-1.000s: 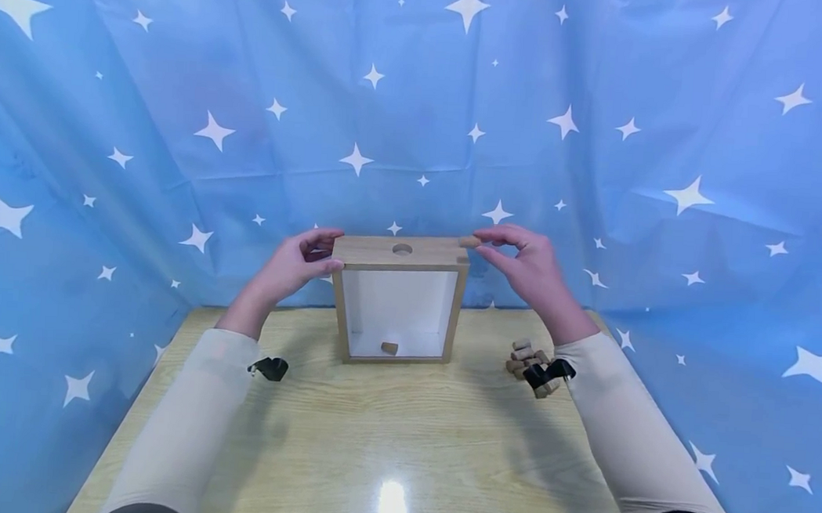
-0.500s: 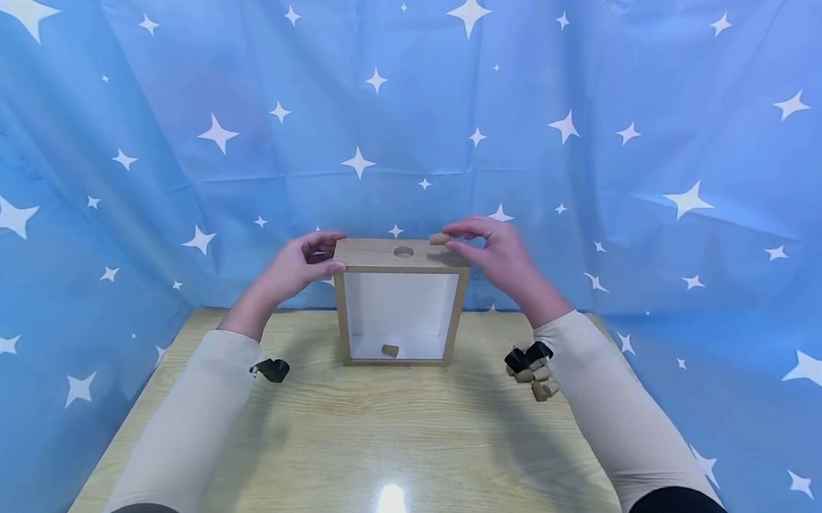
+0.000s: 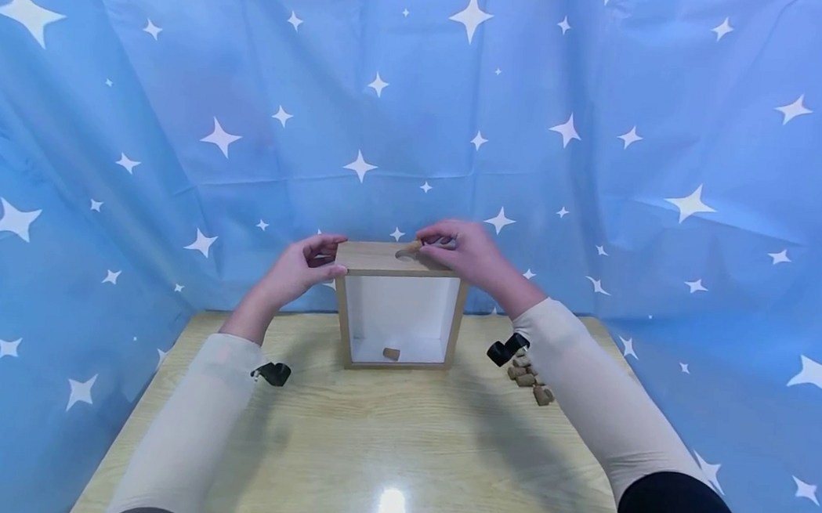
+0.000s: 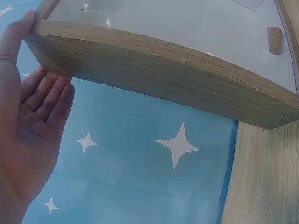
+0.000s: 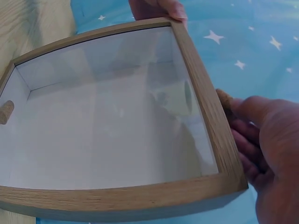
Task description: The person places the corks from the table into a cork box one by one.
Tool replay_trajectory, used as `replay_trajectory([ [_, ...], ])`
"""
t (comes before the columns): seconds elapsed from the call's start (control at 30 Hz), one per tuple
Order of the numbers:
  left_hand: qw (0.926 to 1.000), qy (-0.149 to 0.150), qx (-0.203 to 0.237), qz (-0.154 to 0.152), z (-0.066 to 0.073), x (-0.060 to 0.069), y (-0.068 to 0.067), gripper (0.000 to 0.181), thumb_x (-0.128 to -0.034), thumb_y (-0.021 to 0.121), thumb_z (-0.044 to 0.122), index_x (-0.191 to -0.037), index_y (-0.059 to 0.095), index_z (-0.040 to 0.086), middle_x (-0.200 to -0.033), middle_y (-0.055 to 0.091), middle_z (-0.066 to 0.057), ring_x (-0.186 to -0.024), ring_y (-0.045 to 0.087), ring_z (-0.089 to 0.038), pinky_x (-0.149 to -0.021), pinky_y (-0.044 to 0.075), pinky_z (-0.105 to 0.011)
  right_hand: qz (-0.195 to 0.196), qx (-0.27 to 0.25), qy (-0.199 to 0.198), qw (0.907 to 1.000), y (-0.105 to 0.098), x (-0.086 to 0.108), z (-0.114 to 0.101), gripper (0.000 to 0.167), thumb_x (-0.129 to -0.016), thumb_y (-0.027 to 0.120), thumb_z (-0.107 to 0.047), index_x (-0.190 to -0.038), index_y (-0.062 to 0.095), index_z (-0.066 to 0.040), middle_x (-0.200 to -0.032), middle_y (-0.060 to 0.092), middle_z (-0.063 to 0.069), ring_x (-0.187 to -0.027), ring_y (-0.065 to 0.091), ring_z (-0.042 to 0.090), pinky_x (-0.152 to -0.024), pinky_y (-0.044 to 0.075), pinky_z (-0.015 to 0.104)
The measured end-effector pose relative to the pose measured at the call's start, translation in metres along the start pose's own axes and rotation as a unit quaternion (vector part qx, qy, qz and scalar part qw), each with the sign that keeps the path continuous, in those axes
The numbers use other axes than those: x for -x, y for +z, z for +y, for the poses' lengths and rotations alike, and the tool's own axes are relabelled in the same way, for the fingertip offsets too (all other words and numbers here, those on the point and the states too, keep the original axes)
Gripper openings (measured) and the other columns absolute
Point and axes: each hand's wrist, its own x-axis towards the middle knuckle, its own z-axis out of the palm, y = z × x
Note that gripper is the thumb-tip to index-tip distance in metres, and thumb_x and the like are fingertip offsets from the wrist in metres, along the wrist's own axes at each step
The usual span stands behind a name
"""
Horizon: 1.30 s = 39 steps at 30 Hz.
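A wooden shadow box frame with a clear front and white back stands upright on the table. In its top edge is a round hole. My left hand grips the box's upper left corner, thumb in front and fingers behind. Between thumb and fingers, my right hand pinches a cork, tilted at the hole's rim. The right wrist view shows only part of this cork beside the top edge. Inside the box, another cork lies on the bottom, also visible in the left wrist view.
A small pile of corks lies on the table, right of the box and partly behind the right wrist's black camera. A blue star-patterned curtain hangs close behind the box.
My right hand has carried its cork leftward from the box's top right corner to the hole, tilting it there. The left hand keeps its grip on the corner.
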Motion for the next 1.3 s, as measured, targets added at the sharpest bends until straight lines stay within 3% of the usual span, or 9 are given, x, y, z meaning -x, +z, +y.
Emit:
replay_trajectory([
  [0.23,1.0,0.001,0.003,0.004,-0.002,0.001,0.001,0.068,-0.1007,0.086,0.032,-0.16,0.059,0.014,-0.155,0.059,-0.015,-0.149,0.054,-0.036,-0.117,0.053,-0.053,-0.007,0.007,0.003,0.9999,0.006,-0.005,-0.004,0.015,-0.104,0.08,-0.011,-0.119,0.082,-0.008,-0.112,0.08,0.005,-0.106,0.075,0.028,-0.092,0.065,0.041],
  [0.9,1.0,0.0,-0.001,0.007,-0.002,0.001,0.001,0.067,-0.1011,0.086,0.03,-0.16,0.059,0.014,-0.154,0.059,-0.016,-0.148,0.055,-0.036,-0.119,0.05,-0.054,-0.049,0.019,0.017,0.9985,0.015,-0.011,-0.004,0.025,-0.106,0.078,-0.012,-0.129,0.08,-0.004,-0.121,0.077,0.009,-0.106,0.076,0.023,-0.092,0.066,0.037],
  [1.3,1.0,0.002,0.0,0.003,0.0,0.002,0.002,0.068,-0.1019,0.085,0.028,-0.161,0.057,0.01,-0.155,0.058,-0.017,-0.148,0.054,-0.037,-0.119,0.051,-0.054,-0.038,0.018,0.008,0.9991,0.015,-0.011,-0.004,0.021,-0.104,0.08,-0.01,-0.123,0.081,-0.002,-0.116,0.078,0.009,-0.104,0.077,0.025,-0.091,0.066,0.038],
])
